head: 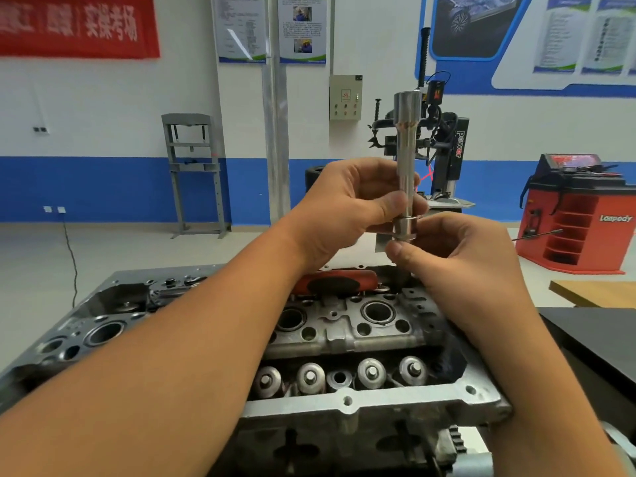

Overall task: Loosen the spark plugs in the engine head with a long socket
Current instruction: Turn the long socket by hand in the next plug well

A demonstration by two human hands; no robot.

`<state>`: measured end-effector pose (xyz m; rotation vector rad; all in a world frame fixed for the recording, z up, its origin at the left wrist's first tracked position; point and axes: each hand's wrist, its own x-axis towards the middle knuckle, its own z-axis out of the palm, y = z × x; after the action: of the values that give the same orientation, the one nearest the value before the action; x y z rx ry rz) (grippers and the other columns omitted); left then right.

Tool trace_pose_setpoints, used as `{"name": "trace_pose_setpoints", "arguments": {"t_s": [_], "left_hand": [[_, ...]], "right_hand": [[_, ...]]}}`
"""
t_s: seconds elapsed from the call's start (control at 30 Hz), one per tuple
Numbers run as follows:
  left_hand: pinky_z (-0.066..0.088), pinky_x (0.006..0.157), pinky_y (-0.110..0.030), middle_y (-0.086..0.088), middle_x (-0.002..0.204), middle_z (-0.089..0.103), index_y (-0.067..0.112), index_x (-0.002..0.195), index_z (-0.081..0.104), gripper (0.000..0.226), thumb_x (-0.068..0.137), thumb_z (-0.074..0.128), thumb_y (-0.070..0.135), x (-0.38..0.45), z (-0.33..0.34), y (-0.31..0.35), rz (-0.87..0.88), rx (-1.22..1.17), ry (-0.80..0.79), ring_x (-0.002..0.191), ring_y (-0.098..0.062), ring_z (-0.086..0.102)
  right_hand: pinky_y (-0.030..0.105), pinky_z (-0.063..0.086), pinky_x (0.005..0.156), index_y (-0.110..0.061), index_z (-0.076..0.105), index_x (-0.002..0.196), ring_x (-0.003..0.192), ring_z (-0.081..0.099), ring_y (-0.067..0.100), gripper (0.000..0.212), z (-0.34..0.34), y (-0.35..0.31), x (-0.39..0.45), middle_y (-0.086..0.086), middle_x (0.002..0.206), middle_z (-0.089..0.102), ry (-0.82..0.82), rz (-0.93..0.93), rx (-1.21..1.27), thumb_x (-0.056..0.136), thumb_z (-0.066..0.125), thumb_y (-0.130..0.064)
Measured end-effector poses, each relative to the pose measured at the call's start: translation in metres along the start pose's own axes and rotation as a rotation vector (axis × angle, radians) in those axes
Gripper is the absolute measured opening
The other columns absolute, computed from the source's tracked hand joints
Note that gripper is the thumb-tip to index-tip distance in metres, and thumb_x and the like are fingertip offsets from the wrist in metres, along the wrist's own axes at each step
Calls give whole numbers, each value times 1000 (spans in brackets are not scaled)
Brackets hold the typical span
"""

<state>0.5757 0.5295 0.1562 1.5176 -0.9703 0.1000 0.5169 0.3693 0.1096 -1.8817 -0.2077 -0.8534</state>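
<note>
The left forearm (155,366) lies nearest the camera and crosses diagonally above the engine head (344,342), a grey aluminium casting that occupies the lower centre of the view, with open round bores along its top face and a row of valve spring caps (311,376) along its near side. A red-and-black tool handle (339,282) rests on the far edge of the casting, partly hidden by the arms. Both hands are raised above the far end of the engine head and hold the long socket (406,160) upright, clear of the casting, with its wider end uppermost. The left hand (344,208) grips the socket shaft, fingers curled around it and thumb pressed against it. The right hand (457,251) pinches the collar at the lower end of the socket between thumb and curled fingers. Spark plugs cannot be made out in the bores.
</note>
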Motion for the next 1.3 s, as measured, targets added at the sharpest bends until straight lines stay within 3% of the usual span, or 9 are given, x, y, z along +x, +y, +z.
{"name": "trace_pose_setpoints", "arguments": {"t_s": [0.13, 0.3, 0.4, 0.5, 0.63, 0.7, 0.9, 1.1, 1.3], "left_hand": [[60, 91, -61, -27, 105, 74, -8, 115, 66, 33, 87, 79, 3, 0, 2, 2, 10, -6, 107, 102, -47, 73], [61, 91, -40, -8, 107, 76, 9, 124, 66, 28, 103, 54, -3, -1, 4, 2, -44, -127, -66, 105, -26, 73], [64, 87, -45, -12, 98, 77, 0, 115, 68, 21, 95, 65, -5, 0, 4, 3, -9, -57, 36, 95, -28, 75], [63, 81, -46, -19, 97, 75, -10, 108, 65, 34, 81, 82, 1, 0, 4, 4, 4, -21, 125, 85, -32, 74], [63, 86, -41, -14, 105, 75, 3, 116, 68, 19, 98, 64, 1, -1, 5, 3, -36, -114, 0, 100, -27, 72], [62, 88, -39, -10, 104, 76, 7, 118, 68, 22, 101, 57, -3, -1, 6, 3, -42, -157, -43, 103, -26, 73], [63, 77, -36, -7, 92, 79, 12, 97, 71, 21, 84, 81, 0, 0, 4, 6, 17, -22, 122, 84, -22, 75], [63, 89, -41, -9, 102, 77, 8, 120, 67, 24, 102, 56, -4, -3, 6, 8, 3, -162, -5, 97, -26, 76], [64, 76, -35, -3, 88, 79, 8, 100, 74, 19, 86, 78, -3, 0, 8, 8, 80, -16, 162, 83, -19, 77]], "right_hand": [[33, 60, 68, -22, 73, 79, 67, 73, 8, 25, -2, -1, -3, -9, 72, 75, 44, -9, 22, 69, 95, -31], [38, 60, 71, -20, 73, 83, 70, 72, 12, 19, -2, -2, -2, -5, 73, 75, 30, -11, -10, 78, 90, -28], [37, 60, 71, -20, 74, 85, 72, 73, 13, 19, -2, -1, -2, -4, 75, 76, 21, -2, 8, 78, 90, -27], [23, 55, 63, -21, 74, 82, 68, 72, 8, 21, -3, -2, -4, -7, 74, 76, 26, -9, 44, 74, 93, -27], [19, 51, 61, -22, 73, 81, 66, 71, 6, 17, -3, -2, -3, -9, 73, 75, 33, -17, 22, 78, 89, -27], [20, 52, 60, -22, 74, 82, 65, 71, 8, 14, -3, -1, -3, -8, 73, 76, 32, -13, 30, 81, 87, -26], [13, 51, 57, -23, 75, 83, 63, 71, 5, 18, -3, -2, -4, -10, 72, 76, 20, -15, 66, 76, 91, -25], [11, 48, 56, -25, 74, 81, 62, 70, 2, 12, -2, -1, -4, -11, 71, 75, 7, -29, 49, 82, 87, -24], [11, 49, 56, -23, 75, 84, 63, 71, 3, 18, -2, -1, -5, -11, 72, 76, 20, -28, 70, 77, 91, -24]]}}
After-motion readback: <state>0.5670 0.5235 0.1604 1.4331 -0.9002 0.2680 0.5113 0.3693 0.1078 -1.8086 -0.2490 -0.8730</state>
